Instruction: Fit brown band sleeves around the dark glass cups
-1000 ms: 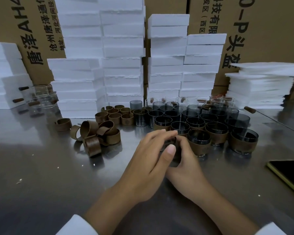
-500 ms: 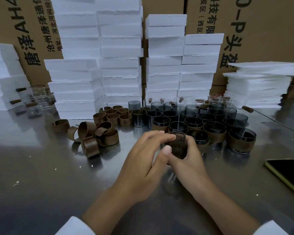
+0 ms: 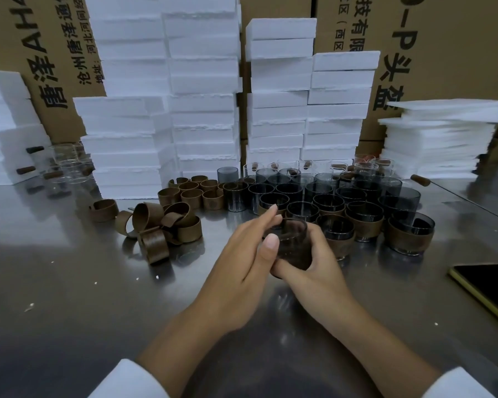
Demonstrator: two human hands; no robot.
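The light was dim. My steel table [image 3: 69, 282] gave soft grey glare, and the view bent at its edges.

My worktop [image 3: 69, 311] — grey, reflective metal. On it:
- brown band sleeves [image 3: 161, 225] heaped loose left of centre, more standing upright behind
- dark glass cups [image 3: 328, 193] packed in rows to their right, the front ones banded
- clear glasses [image 3: 66, 168], far left
- white foam blocks [image 3: 167, 110] stacked at the back
- foam sheets [image 3: 437, 139], far right
- phone [image 3: 489, 285] — near right edge
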